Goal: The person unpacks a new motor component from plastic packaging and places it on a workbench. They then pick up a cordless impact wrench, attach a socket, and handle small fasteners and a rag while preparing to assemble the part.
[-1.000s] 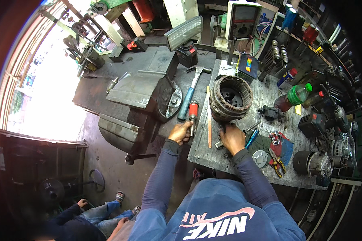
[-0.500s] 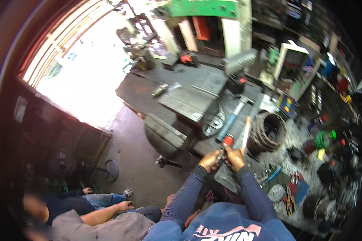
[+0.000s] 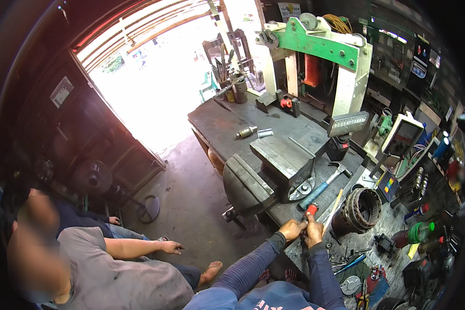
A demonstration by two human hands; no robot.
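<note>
Over the workbench's near edge, my left hand (image 3: 291, 229) and my right hand (image 3: 313, 233) are closed together around a small tool with a red cylindrical end (image 3: 311, 208). Its red end sticks out past my fingers, away from me; the rest is hidden in my grip, so its kind cannot be made out. Just beyond it lies a hammer (image 3: 323, 186) with a blue handle and a metal head. A pale flat strip (image 3: 334, 209) lies to the right of my hands. A round metal stator-like ring (image 3: 357, 211) stands beside that strip.
A large bench vise (image 3: 281, 163) is mounted left of the hammer. A work light (image 3: 347, 124) stands behind it. Hand tools and a green-capped bottle (image 3: 419, 232) crowd the bench at right. A person in a grey shirt (image 3: 121, 266) sits close on my left, another person beyond.
The view has swung, so the bench and my hands appear farther right and mostly lower. Both hands still grip the red-ended tool. The grey-shirted person shows more fully.
</note>
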